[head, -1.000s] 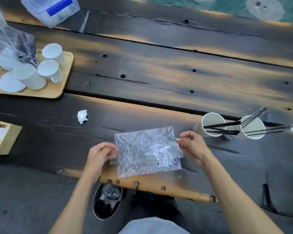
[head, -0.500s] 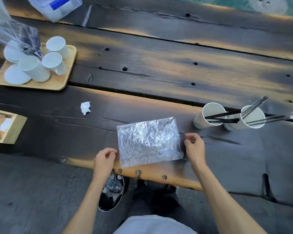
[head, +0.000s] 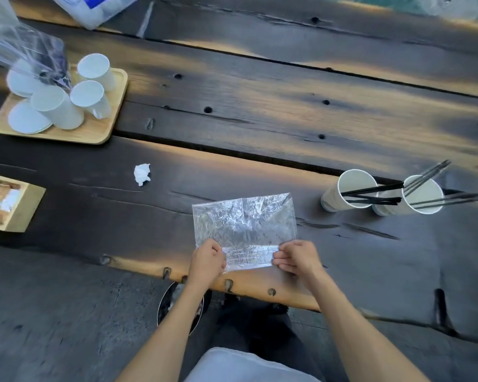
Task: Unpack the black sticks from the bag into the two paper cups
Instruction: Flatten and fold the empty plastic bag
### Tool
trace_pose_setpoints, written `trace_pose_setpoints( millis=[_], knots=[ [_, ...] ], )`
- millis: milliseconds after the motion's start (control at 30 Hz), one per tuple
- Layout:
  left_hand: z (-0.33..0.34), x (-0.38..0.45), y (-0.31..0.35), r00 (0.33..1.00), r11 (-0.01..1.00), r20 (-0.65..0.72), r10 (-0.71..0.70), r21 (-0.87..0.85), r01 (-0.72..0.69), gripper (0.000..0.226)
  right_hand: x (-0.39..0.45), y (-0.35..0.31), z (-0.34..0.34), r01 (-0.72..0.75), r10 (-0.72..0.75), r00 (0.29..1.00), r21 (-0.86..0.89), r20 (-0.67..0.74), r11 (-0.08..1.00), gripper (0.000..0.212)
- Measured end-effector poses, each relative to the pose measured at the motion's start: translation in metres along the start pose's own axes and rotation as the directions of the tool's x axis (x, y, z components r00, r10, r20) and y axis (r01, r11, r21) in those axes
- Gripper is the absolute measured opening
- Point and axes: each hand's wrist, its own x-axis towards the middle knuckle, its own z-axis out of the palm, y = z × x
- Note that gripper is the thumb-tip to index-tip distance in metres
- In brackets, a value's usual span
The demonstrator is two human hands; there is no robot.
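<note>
- Work surface: a dark, weathered plank bench with knot holes, lit in warm bands; a light wooden tray of white cups stands far left.
- I see the crinkled clear plastic bag lying flat near the bench's front edge, apparently empty.
- Left hand pinches the bag's near left corner; right hand pinches the near right corner. Both grips are closed on the folded near edge.
- Thin black sticks stand leaning in the two white paper cups, well to the right of the hands.
- Handling judgement: the bag is light, limp and slippery; hold by corners. The sticks look light and stiff, likely to tip the cups if knocked.
</note>
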Motion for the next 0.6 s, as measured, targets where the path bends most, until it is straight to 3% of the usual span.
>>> trace_pose_setpoints(
  millis=[133,200,267,333,367,467,600],
  knots=[
    [0.000,0.003,0.008,0.999,0.999,0.008,-0.053,-0.011,0.053,0.013,0.012,-0.005,-0.025,-0.026,0.012,0.957,-0.045,-0.291,0.999,0.018],
    [0.001,0.003,0.014,1.000,0.989,-0.014,0.001,0.150,0.001,0.010,0.022,-0.009,-0.034,0.019,-0.084,0.904,-0.157,-0.419,0.987,0.019],
    [0.004,0.005,0.021,0.978,0.919,-0.087,0.187,0.368,-0.143,0.014,0.029,-0.019,-0.036,0.078,-0.188,0.897,-0.276,-0.400,0.958,0.013],
    [0.005,0.009,0.031,0.899,0.809,-0.126,0.419,0.503,-0.306,0.011,0.027,-0.031,-0.027,0.130,-0.258,0.909,-0.363,-0.328,0.923,0.016],
    [0.007,0.015,0.033,0.864,0.746,-0.103,0.493,0.562,-0.358,0.025,0.026,-0.036,-0.021,0.145,-0.278,0.915,-0.404,-0.293,0.903,0.017],
    [0.011,0.031,0.033,0.889,0.618,0.104,0.446,0.683,-0.389,0.079,0.022,-0.046,0.001,0.132,-0.262,0.934,-0.449,-0.242,0.884,0.013],
    [0.015,0.039,0.033,0.922,0.610,0.206,0.329,0.699,-0.374,0.090,0.025,-0.050,0.008,0.099,-0.188,0.964,-0.400,-0.189,0.911,0.011]
  ],
)
